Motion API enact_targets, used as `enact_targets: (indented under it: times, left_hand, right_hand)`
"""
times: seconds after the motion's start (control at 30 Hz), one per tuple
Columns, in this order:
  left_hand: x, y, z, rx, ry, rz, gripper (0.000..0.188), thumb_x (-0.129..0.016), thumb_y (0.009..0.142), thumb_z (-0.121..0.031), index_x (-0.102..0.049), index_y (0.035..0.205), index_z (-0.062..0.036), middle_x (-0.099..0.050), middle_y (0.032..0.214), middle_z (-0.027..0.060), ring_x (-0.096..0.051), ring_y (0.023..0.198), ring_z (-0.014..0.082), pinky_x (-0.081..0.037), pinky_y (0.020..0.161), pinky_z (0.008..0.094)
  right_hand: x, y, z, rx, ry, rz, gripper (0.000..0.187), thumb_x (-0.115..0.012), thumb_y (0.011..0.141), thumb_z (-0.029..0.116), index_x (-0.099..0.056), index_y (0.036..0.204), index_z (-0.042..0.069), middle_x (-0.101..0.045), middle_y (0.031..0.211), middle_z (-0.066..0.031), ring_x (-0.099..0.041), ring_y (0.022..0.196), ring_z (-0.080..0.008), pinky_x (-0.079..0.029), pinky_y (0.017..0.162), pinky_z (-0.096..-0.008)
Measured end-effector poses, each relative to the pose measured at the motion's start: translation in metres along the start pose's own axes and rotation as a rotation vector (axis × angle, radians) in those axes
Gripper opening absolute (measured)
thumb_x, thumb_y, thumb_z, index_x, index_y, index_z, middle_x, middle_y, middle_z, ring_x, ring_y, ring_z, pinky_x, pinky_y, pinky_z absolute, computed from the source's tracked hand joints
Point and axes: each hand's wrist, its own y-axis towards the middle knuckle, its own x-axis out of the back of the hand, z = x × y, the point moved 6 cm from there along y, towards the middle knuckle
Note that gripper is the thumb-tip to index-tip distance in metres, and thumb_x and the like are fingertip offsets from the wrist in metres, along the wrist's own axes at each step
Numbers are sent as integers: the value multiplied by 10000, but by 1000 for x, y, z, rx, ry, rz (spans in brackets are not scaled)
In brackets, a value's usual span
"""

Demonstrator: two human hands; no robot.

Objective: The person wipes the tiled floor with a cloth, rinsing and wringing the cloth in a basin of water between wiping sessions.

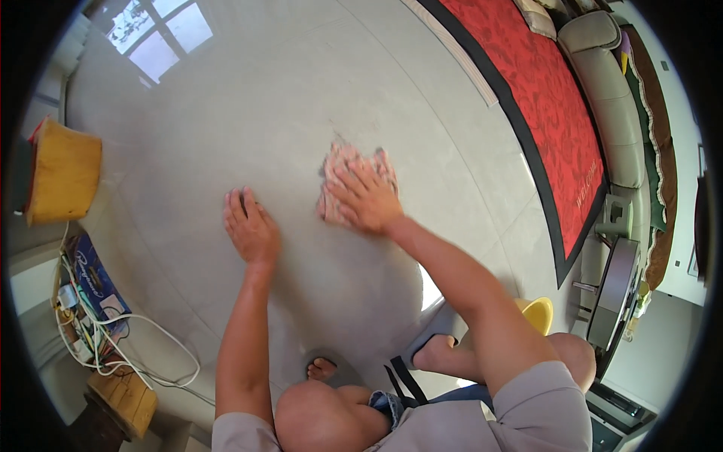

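A crumpled pink patterned cloth [332, 210] lies on the pale, glossy tiled floor [248, 120]. My right hand [369, 197] presses down on it with the palm flat and the fingers stretched out over its top. Bits of cloth bulge out around the fingers. To the left, apart from the cloth, my left hand [252, 230] rests on the bare tile. Its fingers are extended, with a dark gap between two of them, and nothing shows in its grasp. Dark smudges [339, 138] mark the tile just beyond the cloth.
A red mat [520, 83] with a black border lies at right, before a grey-green sofa [614, 113]. Beside my right arm is a yellow bucket [538, 313]. Wooden stools [66, 172], a blue box [94, 275] and tangled white cables [169, 339] line the left side.
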Motion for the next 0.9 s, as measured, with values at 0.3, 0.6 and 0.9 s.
enact_targets:
  times: [0.3, 0.6, 0.9]
  left_hand:
    - [-12, 0, 4, -19, 43, -8, 437, -614, 1009, -132, -610, 1444, -82, -540, 1534, 159, -441, 1496, 364, -349, 1226, 511]
    - [-20, 38, -41, -163, -91, 120, 485, -572, 1055, -196, -537, 1529, -100, -469, 1612, 168, -371, 1548, 373, -301, 1262, 517]
    - [-58, 88, -79, -167, -67, 79, 504, -602, 1035, -324, -578, 1491, -112, -476, 1612, 181, -380, 1542, 367, -299, 1275, 517]
  right_hand:
    - [23, 30, -33, -42, -100, -72, 567, -576, 1056, 399, -506, 1603, 266, -372, 1720, -94, -304, 1603, -322, -236, 1289, -542]
    - [25, -64, -17, -326, 19, -16, 598, -590, 1035, 441, -486, 1609, 308, -371, 1707, -110, -318, 1582, -349, -299, 1255, -566]
    - [31, 48, -106, -275, -67, 65, 573, -474, 1103, 466, -412, 1652, 313, -288, 1758, -67, -234, 1622, -303, -233, 1295, -540]
